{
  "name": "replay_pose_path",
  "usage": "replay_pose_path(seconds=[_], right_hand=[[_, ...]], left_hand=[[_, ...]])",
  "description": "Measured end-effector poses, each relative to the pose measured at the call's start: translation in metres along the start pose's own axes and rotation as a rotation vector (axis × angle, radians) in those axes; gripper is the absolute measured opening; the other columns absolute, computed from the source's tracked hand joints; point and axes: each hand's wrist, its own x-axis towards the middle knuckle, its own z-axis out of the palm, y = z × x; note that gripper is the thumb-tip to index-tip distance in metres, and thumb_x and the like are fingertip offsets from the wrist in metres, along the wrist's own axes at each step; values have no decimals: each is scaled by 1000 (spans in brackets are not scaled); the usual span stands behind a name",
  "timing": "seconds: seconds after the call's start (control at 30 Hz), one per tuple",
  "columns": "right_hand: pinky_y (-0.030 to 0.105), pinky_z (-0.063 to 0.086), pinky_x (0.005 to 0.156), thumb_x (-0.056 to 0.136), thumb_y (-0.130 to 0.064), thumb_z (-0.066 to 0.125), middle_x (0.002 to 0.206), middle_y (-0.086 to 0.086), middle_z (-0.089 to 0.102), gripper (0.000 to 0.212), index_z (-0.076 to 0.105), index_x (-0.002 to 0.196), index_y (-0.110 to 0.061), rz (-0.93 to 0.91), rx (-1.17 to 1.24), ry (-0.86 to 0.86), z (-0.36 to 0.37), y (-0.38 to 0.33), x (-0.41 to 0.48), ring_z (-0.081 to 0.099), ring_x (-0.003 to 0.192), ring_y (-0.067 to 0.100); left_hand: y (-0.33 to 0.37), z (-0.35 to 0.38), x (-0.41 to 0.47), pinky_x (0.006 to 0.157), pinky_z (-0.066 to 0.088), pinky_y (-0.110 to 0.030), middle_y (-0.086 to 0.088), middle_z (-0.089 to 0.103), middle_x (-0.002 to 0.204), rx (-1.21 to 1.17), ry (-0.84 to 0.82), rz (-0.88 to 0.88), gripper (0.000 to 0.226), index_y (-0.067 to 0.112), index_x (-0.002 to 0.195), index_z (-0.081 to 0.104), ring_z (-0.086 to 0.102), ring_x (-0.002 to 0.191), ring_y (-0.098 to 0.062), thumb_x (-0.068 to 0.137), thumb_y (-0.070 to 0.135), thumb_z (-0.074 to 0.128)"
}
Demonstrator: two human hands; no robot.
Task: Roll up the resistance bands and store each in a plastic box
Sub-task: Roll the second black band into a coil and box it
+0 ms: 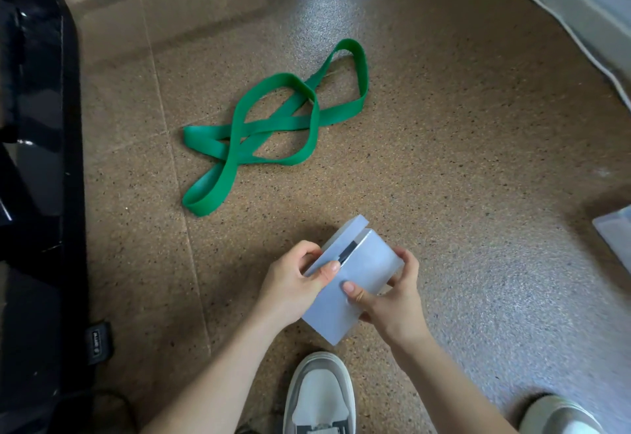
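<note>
A grey-and-white sneaker [319, 396] sits nearest, on the speckled floor [461, 126]. Further out and to the left, the green resistance band [273, 126] lies on the floor in loose loops, unrolled and not yet stored. The left hand [293, 283] has its grip curled round the lid end of a translucent plastic box [355, 273], thumb at the seam. A dark strip [346, 252] shows in the gap, probably a rolled band being shut in. The right hand [392, 300] clasps the body to brace it. A second box [614, 232] waits at the right edge.
</note>
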Motion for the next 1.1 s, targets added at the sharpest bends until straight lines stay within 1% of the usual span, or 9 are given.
replay_pose_path(seconds=[0.1, 0.17, 0.37, 0.43, 0.53, 0.67, 0.8, 0.93, 1.1], right_hand=[[55, 58, 78, 45, -43, 93, 113, -3, 60, 86, 36, 107, -61, -17, -48, 34, -1, 4, 3, 65, 107, 22], [55, 57, 80, 41, -47, 89, 112, -4, 60, 85, 36, 106, -63, -28, -42, 33, -1, 7, 5, 65, 106, 21], [58, 57, 77, 45, -38, 89, 115, -5, 61, 82, 38, 106, -59, -46, 10, 28, -2, 12, 3, 65, 108, 24], [59, 58, 74, 56, -24, 91, 114, -1, 61, 81, 37, 107, -56, -49, 14, 39, -1, 11, 2, 65, 103, 24], [59, 57, 75, 69, -8, 86, 107, -4, 60, 79, 33, 117, -40, -33, 24, 44, 0, 8, 1, 66, 94, 17], [56, 59, 71, 60, -28, 87, 114, -5, 62, 90, 30, 127, -46, -8, -27, -9, 1, 1, 2, 68, 96, 22], [58, 58, 63, 63, -23, 88, 113, 0, 62, 86, 37, 129, -43, 36, 7, -49, -1, -5, 3, 67, 95, 27], [55, 60, 65, 71, -13, 86, 111, -3, 60, 78, 38, 124, -44, 65, 19, -36, -1, -11, 1, 66, 96, 26], [57, 59, 66, 73, -11, 84, 104, -6, 60, 72, 39, 120, -43, 87, 0, -14, -1, -15, -2, 65, 85, 20]], left_hand=[[3, 0, 0, 81, 56, -41, 8, 74, 94, -108, 22, -30, 20, 28, 97, 65, 70, 90, -16, 78, 29, 71], [7, 0, -1, 84, 55, -43, 6, 75, 95, -186, 28, -52, 23, 29, 98, 70, 70, 94, -20, 83, 13, 69], [6, 1, 1, 89, 54, -37, 15, 73, 101, -37, -22, -40, 42, 33, 116, 68, 69, 97, -10, 75, 35, 59], [6, 0, 3, 88, 54, -36, 17, 73, 100, 22, -27, -39, 41, 36, 115, 67, 68, 95, -8, 76, 36, 56], [7, 0, 5, 92, 53, -38, 17, 71, 107, 77, -45, -38, 41, 39, 116, 65, 67, 98, -4, 76, 39, 55], [13, -4, 9, 92, 52, -32, 14, 69, 114, 166, -91, -31, 38, 35, 121, 64, 65, 104, -7, 84, 35, 57], [12, -5, 9, 88, 48, -24, 10, 67, 121, 265, -103, -24, 34, 30, 126, 62, 63, 108, -9, 92, 24, 58], [18, -5, 9, 92, 51, -33, 11, 68, 119, 274, -146, -29, 41, 35, 123, 63, 64, 107, -12, 83, 36, 54], [20, -6, 6, 97, 49, -36, 14, 65, 123, 295, -176, 4, 42, 33, 122, 64, 62, 110, -5, 82, 33, 53]])
